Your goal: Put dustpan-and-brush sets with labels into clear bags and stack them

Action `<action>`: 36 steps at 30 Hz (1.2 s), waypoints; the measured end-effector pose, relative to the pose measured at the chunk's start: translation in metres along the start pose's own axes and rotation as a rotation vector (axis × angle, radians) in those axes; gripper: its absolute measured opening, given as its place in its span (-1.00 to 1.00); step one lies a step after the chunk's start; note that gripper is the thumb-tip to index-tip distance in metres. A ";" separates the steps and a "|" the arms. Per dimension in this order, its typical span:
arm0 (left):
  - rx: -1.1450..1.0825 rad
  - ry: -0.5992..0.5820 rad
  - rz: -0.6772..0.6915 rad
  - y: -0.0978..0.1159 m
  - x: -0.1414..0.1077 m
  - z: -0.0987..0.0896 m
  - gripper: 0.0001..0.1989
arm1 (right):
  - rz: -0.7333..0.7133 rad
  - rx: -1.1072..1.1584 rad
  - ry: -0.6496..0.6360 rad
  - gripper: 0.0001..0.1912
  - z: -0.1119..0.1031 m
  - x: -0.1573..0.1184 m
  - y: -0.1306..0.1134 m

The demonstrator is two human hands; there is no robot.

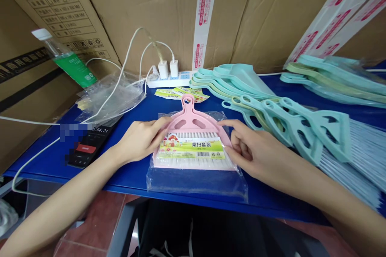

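A pink dustpan (188,106) lies at the middle of the table's front with its handle pointing away from me. A white-bristled brush (187,163) sits in it, and a green and white printed card (193,147) lies over the bristles. A clear plastic bag (199,184) surrounds the set, with slack film at the near end; the handle pokes out at the far end. My left hand (143,139) grips the left edge through fingers and thumb. At the right edge, my right hand (253,148) pinches with index finger and thumb, its other fingers curled.
Turquoise dustpans (235,78) and several brushes (304,128) are piled at the right. More printed cards (170,94) lie before a power strip (183,78) with chargers. A phone (90,144), loose plastic bags (105,92), white cables and a bottle (70,64) occupy the left. Cardboard boxes (163,4) stand behind.
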State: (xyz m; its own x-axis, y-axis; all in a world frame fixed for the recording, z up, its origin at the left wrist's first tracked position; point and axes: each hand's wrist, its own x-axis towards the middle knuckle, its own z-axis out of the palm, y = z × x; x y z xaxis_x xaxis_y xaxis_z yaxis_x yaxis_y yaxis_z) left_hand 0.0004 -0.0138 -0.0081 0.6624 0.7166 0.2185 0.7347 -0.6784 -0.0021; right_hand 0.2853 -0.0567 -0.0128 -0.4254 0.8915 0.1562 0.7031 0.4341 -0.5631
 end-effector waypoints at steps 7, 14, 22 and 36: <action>-0.026 -0.096 -0.015 0.000 0.001 0.002 -0.63 | -0.004 -0.063 0.071 -0.69 0.001 0.002 0.006; -0.128 0.075 0.154 0.006 0.001 -0.004 -0.67 | -0.242 -0.167 0.122 -0.85 0.000 0.001 0.004; -0.343 0.030 0.344 0.008 0.000 -0.002 -0.83 | -0.406 -0.158 0.057 -0.89 0.007 -0.001 0.002; -0.397 -0.029 0.381 0.009 0.000 -0.005 -0.82 | -0.438 -0.150 -0.017 -0.74 0.003 0.000 0.003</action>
State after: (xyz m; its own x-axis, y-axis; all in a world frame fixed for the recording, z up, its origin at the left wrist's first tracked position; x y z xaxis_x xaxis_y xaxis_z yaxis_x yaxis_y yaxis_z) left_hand 0.0059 -0.0208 -0.0037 0.8788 0.4084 0.2468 0.3339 -0.8958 0.2935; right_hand 0.2855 -0.0560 -0.0164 -0.7094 0.6178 0.3391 0.5290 0.7847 -0.3230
